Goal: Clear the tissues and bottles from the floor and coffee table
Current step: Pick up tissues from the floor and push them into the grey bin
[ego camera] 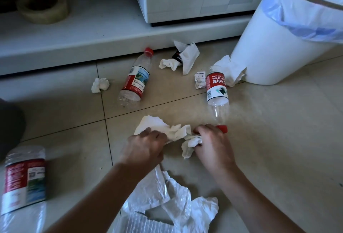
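My left hand (144, 145) grips a large crumpled white tissue (157, 125) on the tiled floor. My right hand (211, 142) holds a smaller tissue wad (189, 146) just beside it. An empty red-capped bottle (217, 91) lies right behind my right hand, its cap touching my knuckles. A second bottle (136, 79) lies further back on the left, and a third (24, 179) lies at the near left. More tissues are scattered: a small ball (100, 85), a cluster (182, 58) near the step, and one (232, 71) against the bin.
A white bin (269, 51) with a plastic liner stands at the right. A crumpled white plastic bag (167, 199) lies under my forearms. A small paper scrap (200, 79) sits by the middle bottle. A raised white platform (74, 34) with a cabinet runs along the back.
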